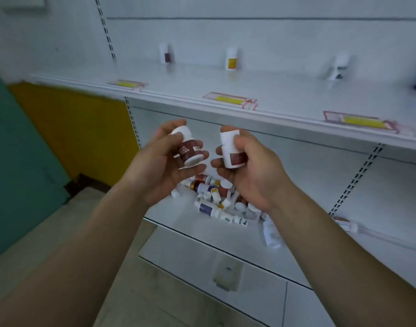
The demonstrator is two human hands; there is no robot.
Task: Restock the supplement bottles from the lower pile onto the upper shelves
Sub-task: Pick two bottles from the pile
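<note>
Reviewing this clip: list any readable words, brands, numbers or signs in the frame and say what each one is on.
None can be read.
Bottle in left hand: pale print on the dark red label, blurred.
Bottle in right hand: label print blurred.
Shelf-edge price tags: yellow strips, text too small.
Upper-shelf bottles and pile: labels too small.

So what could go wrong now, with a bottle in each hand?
1. The left hand holds its dark-red-label bottle tilted, base toward the camera; it might slip and fall into the pile below.
2. Both hands are full, the right hand gripping another bottle, so nothing is free to catch a drop.
3. Setting bottles on the upper shelf could knock over the bottle with the yellow label standing there.
</note>
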